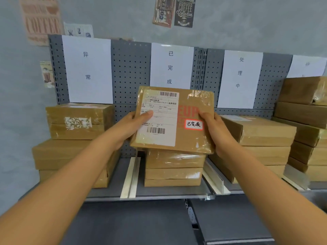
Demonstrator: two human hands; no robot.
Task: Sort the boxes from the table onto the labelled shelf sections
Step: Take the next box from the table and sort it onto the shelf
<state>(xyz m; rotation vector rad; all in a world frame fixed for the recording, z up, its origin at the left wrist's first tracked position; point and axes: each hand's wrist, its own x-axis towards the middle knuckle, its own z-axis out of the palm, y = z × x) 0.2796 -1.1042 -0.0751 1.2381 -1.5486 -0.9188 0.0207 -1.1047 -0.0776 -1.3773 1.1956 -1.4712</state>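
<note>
Box (pixel 177 119), tagged 已完成: gripped at both sides by left hand (pixel 131 128) and right hand (pixel 215 131), over matching section's stack (pixel 174 167). Next: lower flat, squared, release.

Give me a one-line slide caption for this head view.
Both hands, left and right, hold a box tagged 已完成 before the 已完成 sign.

Both forearms are bare up to the frame edge, with no sleeves showing. The left hand (pixel 131 127) and right hand (pixel 215 131) wear no gloves, rings or watch.
</note>
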